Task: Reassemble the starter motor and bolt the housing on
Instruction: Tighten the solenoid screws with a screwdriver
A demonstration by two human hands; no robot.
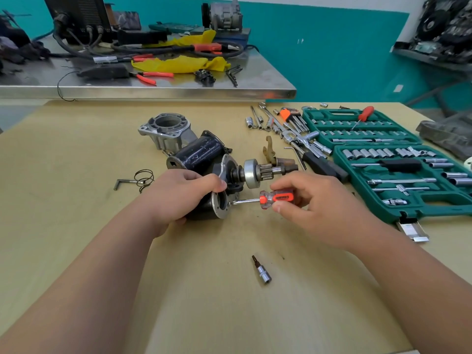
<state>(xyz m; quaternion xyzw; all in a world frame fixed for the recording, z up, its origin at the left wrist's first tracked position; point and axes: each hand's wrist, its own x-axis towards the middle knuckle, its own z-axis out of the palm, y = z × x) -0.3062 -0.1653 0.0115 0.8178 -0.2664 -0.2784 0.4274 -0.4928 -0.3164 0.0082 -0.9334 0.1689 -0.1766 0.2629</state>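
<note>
Centre of frame: motor assembly (199, 155) on the table (204, 315), gripped at its near end by the left hand (178, 195). The screwdriver (275, 198), held by the right hand (319, 203), lies just right of it. Behind, toward upper left: housing (167, 131). Far left: spring (144, 176) beside a bent key (125, 182). Right edge: socket case (439, 208), with hex keys (288, 118) at its upper left. Lower centre: bit socket (263, 272). Top: steel bench (229, 83).

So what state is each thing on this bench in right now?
left hand: grips the starter motor.
right hand: holds the screwdriver.
screwdriver: tip at the motor's flange.
housing: not bolted on, lying behind the motor.
socket set case: open.
bit socket: loose on the table.
</note>
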